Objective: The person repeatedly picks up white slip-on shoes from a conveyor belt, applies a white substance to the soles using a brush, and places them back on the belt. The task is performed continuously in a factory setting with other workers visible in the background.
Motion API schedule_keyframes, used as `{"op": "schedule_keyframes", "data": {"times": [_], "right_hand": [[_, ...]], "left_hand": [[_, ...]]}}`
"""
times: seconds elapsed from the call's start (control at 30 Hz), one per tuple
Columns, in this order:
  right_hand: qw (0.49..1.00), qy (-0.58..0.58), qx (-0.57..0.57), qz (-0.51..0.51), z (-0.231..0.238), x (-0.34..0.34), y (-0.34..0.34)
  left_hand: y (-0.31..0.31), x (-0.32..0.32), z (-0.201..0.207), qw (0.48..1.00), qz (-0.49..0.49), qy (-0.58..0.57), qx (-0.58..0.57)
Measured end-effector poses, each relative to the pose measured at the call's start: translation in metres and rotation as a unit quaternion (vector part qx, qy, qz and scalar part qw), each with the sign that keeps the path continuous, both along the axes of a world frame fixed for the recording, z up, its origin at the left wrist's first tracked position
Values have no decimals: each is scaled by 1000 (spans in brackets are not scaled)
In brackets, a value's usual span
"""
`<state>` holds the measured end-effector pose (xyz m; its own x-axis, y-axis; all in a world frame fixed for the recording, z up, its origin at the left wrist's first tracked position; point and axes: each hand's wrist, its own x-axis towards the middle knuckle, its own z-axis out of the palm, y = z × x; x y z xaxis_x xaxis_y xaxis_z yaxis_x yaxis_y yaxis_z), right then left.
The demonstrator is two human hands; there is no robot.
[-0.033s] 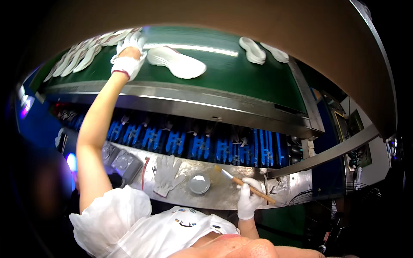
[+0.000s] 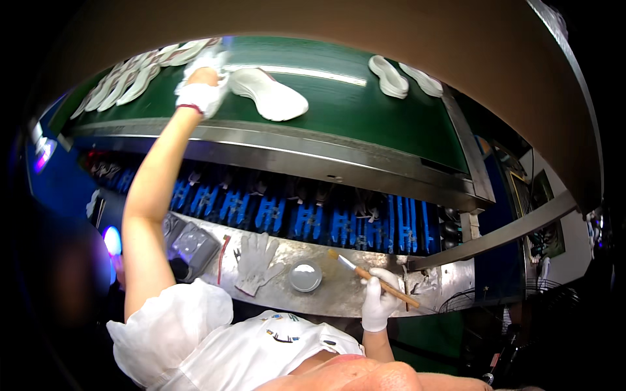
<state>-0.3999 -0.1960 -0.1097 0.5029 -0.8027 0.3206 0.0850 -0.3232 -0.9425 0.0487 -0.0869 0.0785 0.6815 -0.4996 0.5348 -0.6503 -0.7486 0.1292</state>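
Observation:
My left hand [image 2: 207, 81], in a white glove with a red-edged cuff, reaches far out over the green conveyor belt [image 2: 339, 120]. Its fingers are stretched out, though blurred, and nothing shows in its grip. Just right of it lies a single white shoe sole [image 2: 268, 96]. Several white soles [image 2: 134, 78] with brownish insides stand in a row to its left. Low in the view, my gloved right hand [image 2: 379, 303] is closed around a wooden-handled brush [image 2: 372, 275], bristles pointing up and left. Left of the brush, a small round dish [image 2: 305, 276] with greyish contents sits on the metal ledge.
Two white soles [image 2: 389, 77] lie at the belt's far right. A metal rail [image 2: 287, 146] borders the belt, above a row of blue racks [image 2: 306, 221]. On the ledge are a loose grey-white glove [image 2: 255, 260] and grey blocks [image 2: 192, 244]. A slanted metal bar [image 2: 495, 231] crosses at right.
My left hand has shifted slightly right, and its fingers are more blurred. The single sole beside it looks slightly turned. My right hand keeps its hold on the brush.

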Motion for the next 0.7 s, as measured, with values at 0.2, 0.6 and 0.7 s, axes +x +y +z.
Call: {"op": "schedule_keyframes", "data": {"times": [0.2,0.6,0.7], "right_hand": [[999,-25,-41,-4,7,3,12],[999,-25,-29,-13,7,5,23],[998,-52,-1,-17,12,7,27]], "left_hand": [[-33,-59,-66,941,-332,33,-56],[40,-88,-86,417,-299,417,-750],[17,-90,-65,170,-213,624,-732]]}}
